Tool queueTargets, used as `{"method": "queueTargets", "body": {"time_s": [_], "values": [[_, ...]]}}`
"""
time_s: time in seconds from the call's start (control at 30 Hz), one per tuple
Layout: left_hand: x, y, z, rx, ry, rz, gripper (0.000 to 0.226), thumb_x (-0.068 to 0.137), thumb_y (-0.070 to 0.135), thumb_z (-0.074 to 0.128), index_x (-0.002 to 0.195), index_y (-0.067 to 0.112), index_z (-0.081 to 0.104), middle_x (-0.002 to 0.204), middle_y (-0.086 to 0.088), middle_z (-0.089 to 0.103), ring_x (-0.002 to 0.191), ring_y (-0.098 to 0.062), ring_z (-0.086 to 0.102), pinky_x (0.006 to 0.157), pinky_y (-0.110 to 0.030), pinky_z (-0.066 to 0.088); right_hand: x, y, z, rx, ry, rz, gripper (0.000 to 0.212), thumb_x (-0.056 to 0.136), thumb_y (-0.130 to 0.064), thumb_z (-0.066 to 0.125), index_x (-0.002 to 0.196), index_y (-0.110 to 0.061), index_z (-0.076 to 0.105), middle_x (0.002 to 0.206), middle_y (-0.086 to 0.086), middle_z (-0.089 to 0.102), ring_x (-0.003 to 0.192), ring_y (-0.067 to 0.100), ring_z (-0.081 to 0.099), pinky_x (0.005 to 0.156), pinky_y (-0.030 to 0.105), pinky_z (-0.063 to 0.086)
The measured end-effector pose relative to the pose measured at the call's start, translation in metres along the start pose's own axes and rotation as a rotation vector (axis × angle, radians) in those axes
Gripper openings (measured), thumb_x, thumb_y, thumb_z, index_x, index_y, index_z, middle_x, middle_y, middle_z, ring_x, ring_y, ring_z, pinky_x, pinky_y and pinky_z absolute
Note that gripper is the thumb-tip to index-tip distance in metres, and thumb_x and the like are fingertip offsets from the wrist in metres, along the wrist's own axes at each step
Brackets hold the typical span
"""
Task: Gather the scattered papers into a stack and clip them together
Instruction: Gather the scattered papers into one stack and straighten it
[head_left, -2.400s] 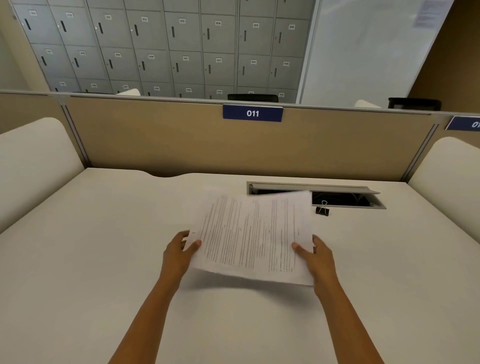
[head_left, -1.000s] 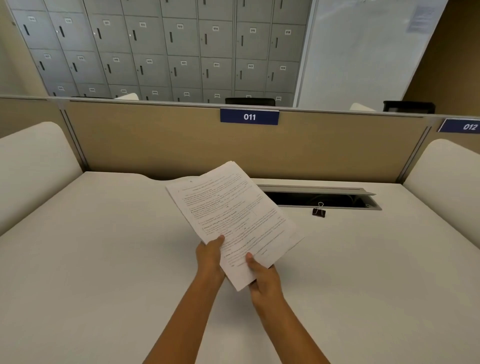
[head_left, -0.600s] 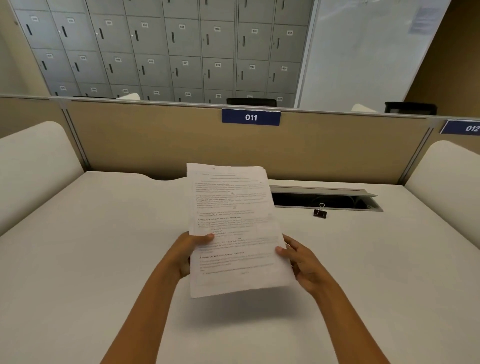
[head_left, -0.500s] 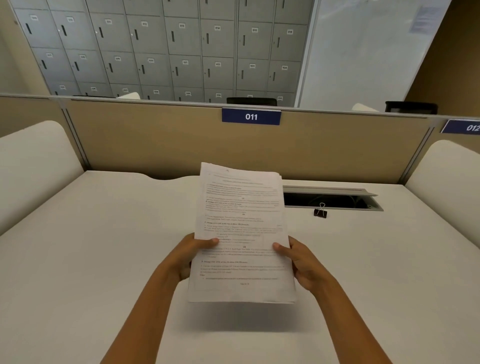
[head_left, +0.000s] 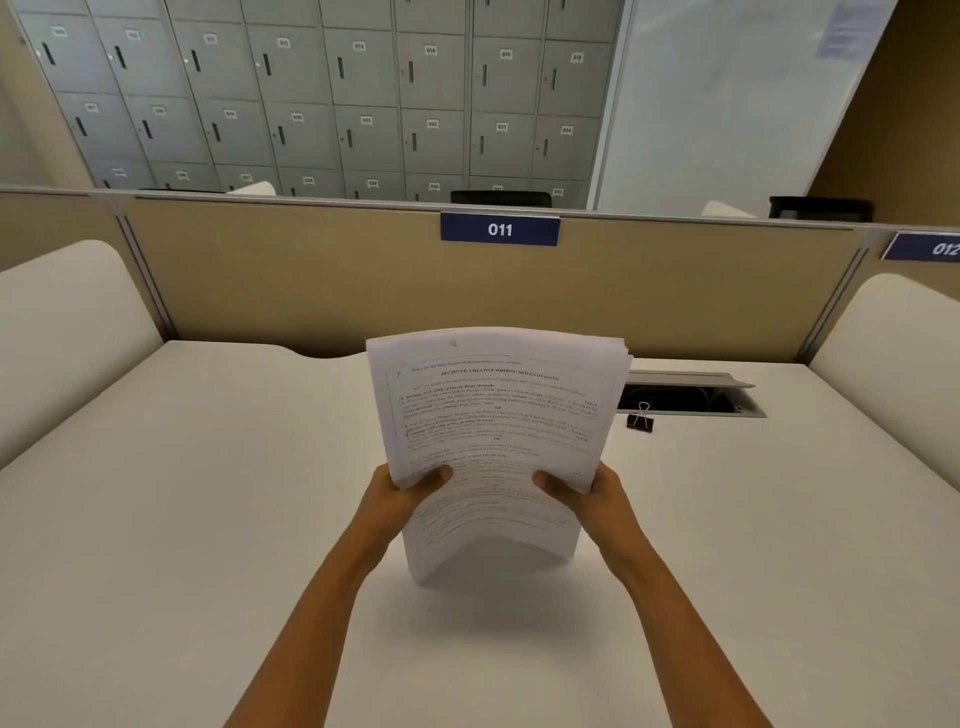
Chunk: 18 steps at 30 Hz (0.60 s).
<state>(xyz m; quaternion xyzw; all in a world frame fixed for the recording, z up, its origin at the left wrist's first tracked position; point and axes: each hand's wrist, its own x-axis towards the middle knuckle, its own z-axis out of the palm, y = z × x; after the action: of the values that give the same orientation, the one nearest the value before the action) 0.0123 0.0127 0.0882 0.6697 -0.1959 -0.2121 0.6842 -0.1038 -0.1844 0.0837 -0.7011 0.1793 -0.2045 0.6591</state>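
Note:
A stack of printed white papers stands nearly upright in the middle of the desk, its bottom edge bowed against the desk top. My left hand grips the stack's left edge and my right hand grips its right edge, thumbs on the front sheet. The sheets' top edges fan slightly at the upper right. A small black binder clip with silver handles lies on the desk to the right of the stack, apart from both hands.
The white desk is bounded by a tan partition at the back and white side panels. An open cable slot is sunk into the desk just behind the clip.
The stack was turned from a slanted hold to portrait, then tipped upright; its lower edge now rests bowed on the desk. Both hands slid to the side edges.

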Motion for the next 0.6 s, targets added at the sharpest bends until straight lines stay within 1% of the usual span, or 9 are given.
{"method": "queueTargets", "body": {"time_s": [0.1, 0.17, 0.23, 0.3, 0.4, 0.5, 0.6], "values": [[0.001, 0.001, 0.001, 0.032, 0.01, 0.013, 0.033, 0.068, 0.036, 0.068, 0.1, 0.031, 0.068, 0.102, -0.004, 0.071, 0.095, -0.025, 0.067, 0.082, -0.049, 0.056, -0.001, -0.011, 0.002, -0.037, 0.071, -0.099, 0.049, 0.07, -0.039, 0.074, 0.114, -0.032, 0.055, 0.107, -0.009, 0.067, 0.099, 0.014, 0.065, 0.075, 0.03, 0.058], [0.0, 0.001, 0.003, 0.041, 0.002, 0.012, 0.032, 0.068, 0.036, 0.068, 0.1, 0.031, 0.068, 0.1, -0.003, 0.072, 0.094, -0.025, 0.067, 0.081, -0.049, 0.056, -0.001, -0.02, 0.003, -0.025, 0.169, -0.202, 0.055, 0.077, -0.036, 0.071, 0.124, -0.03, 0.045, 0.112, -0.008, 0.063, 0.1, 0.014, 0.064, 0.075, 0.031, 0.059], [-0.001, 0.0, 0.003, 0.041, -0.014, 0.009, 0.036, 0.068, 0.035, 0.068, 0.103, 0.029, 0.067, 0.101, -0.004, 0.071, 0.094, -0.026, 0.067, 0.081, -0.05, 0.056, -0.001, -0.028, 0.007, 0.021, 0.22, -0.279, 0.057, 0.085, -0.032, 0.063, 0.134, -0.031, 0.034, 0.118, -0.007, 0.058, 0.103, 0.013, 0.063, 0.075, 0.03, 0.059], [-0.001, 0.0, 0.003, 0.044, -0.034, 0.009, 0.039, 0.069, 0.034, 0.068, 0.107, 0.025, 0.066, 0.103, -0.005, 0.071, 0.095, -0.026, 0.068, 0.082, -0.05, 0.056, -0.002, -0.033, 0.01, 0.02, 0.224, -0.33, 0.06, 0.09, -0.038, 0.055, 0.141, -0.038, 0.023, 0.128, -0.005, 0.051, 0.11, 0.014, 0.06, 0.078, 0.033, 0.059], [-0.001, -0.001, 0.002, 0.048, -0.061, 0.007, 0.039, 0.069, 0.031, 0.068, 0.108, 0.025, 0.065, 0.102, -0.002, 0.072, 0.095, -0.025, 0.068, 0.081, -0.049, 0.057, -0.001, -0.038, 0.012, -0.049, 0.199, -0.359, 0.063, 0.088, -0.053, 0.043, 0.143, -0.048, 0.011, 0.14, -0.006, 0.042, 0.122, 0.016, 0.052, 0.084, 0.037, 0.057], [-0.001, -0.001, 0.0, 0.068, -0.072, -0.001, 0.037, 0.067, 0.031, 0.069, 0.104, 0.031, 0.065, 0.099, 0.001, 0.072, 0.095, -0.025, 0.067, 0.081, -0.049, 0.057, 0.0, -0.041, 0.012, -0.117, 0.247, -0.385, 0.068, 0.081, -0.071, 0.033, 0.142, -0.053, 0.008, 0.142, -0.009, 0.039, 0.126, 0.016, 0.047, 0.091, 0.041, 0.054], [0.0, 0.0, -0.001, 0.077, -0.083, 0.006, 0.043, 0.065, 0.031, 0.071, 0.108, 0.03, 0.063, 0.106, -0.003, 0.069, 0.099, -0.026, 0.066, 0.083, -0.051, 0.055, -0.001, -0.045, 0.011, -0.161, 0.272, -0.39, 0.075, 0.075, -0.079, 0.028, 0.143, -0.05, 0.014, 0.133, -0.015, 0.043, 0.12, 0.01, 0.05, 0.088, 0.032, 0.055]]}}
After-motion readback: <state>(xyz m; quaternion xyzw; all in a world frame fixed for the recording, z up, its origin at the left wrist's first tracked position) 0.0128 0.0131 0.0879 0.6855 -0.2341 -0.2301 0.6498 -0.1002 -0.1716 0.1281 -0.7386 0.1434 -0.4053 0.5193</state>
